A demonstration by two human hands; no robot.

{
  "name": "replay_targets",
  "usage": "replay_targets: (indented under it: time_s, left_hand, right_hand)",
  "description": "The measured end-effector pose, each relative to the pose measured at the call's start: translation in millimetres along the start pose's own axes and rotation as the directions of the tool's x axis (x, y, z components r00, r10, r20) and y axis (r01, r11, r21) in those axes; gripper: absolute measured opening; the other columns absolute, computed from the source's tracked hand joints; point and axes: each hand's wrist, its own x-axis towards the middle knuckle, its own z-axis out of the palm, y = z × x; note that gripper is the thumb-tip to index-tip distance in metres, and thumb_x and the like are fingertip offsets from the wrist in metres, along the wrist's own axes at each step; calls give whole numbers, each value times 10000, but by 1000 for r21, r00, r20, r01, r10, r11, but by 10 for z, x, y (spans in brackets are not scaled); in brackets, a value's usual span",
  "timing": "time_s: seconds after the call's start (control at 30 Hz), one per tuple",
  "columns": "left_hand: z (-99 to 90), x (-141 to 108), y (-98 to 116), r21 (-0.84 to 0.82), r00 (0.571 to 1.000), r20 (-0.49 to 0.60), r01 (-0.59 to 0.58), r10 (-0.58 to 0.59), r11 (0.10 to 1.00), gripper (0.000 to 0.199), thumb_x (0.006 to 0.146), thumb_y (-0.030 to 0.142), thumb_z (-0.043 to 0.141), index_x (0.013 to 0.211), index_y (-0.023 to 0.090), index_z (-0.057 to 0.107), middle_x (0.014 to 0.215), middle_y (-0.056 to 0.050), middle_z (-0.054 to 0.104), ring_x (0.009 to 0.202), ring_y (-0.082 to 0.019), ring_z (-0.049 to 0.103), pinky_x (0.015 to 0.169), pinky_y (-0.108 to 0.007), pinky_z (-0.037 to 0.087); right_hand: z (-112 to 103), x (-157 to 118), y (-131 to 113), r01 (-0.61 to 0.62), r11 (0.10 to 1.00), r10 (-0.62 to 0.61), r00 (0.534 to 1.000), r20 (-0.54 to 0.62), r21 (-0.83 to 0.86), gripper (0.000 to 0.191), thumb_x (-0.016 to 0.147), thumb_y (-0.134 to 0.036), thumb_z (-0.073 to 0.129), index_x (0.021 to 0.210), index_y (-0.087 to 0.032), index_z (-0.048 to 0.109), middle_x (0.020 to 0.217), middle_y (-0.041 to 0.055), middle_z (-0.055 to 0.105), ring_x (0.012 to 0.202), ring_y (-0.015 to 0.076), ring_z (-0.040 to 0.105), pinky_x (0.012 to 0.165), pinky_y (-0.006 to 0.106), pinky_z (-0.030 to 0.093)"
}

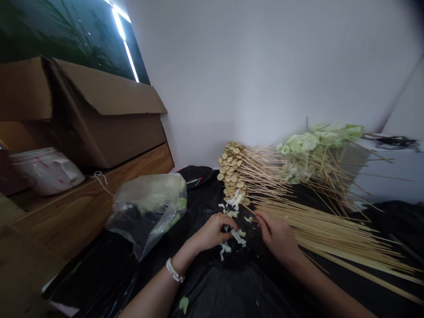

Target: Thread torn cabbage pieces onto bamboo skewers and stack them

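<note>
My left hand point(212, 232) is curled over scraps of pale green cabbage point(236, 237) on a black plastic sheet point(228, 291). A white beaded bracelet point(174, 270) circles that wrist. To the right, my right hand point(276, 236) pinches towards what looks like a thin bamboo skewer point(250, 211), its fingertips close to the left hand. Just beyond lies a pile of loose bamboo skewers point(324, 232). Farther back are skewers of round tan slices point(230, 170) and skewers of cabbage leaves point(314, 143). The left fingers hide whatever lies under them.
A clear plastic bag of cabbage point(149, 207) lies left of my hands. Behind it is a wooden ledge point(89, 207), with a white plastic tub point(46, 172) and a large cardboard box point(106, 119). A marker pen point(194, 180) rests on a dark bag at the back.
</note>
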Motion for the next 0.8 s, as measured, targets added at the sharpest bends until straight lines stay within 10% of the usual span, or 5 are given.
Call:
replay_targets:
  time_s: [0.23,0.4,0.8]
  left_hand:
    - [-28,66,-198,-235,886,-367,205,-281,950,157,752,328,694,754,173,672,727,-48,710,676,-183,645,636,-256,465]
    - [-134,102,-210,-558,776,-437,161,-454,814,308,648,392,775,795,150,656,712,-64,721,677,-194,682,644,-278,516]
    - [-118,106,-180,-510,710,-576,76,-406,857,295,668,382,757,812,133,690,745,-68,730,668,-175,678,633,-254,508]
  right_hand:
    - [2,-5,-3,12,1000,-12,1000,-17,23,290,950,-263,395,1037,-166,654,908,67,728,800,192,685,729,305,508]
    - [4,-20,-36,46,997,-48,998,28,66,281,959,-254,387,1052,-187,643,972,50,722,848,175,682,763,287,508]
    - [46,-53,-54,54,998,-57,984,170,21,309,969,-240,349,1051,-208,645,962,38,715,832,175,677,743,286,500]
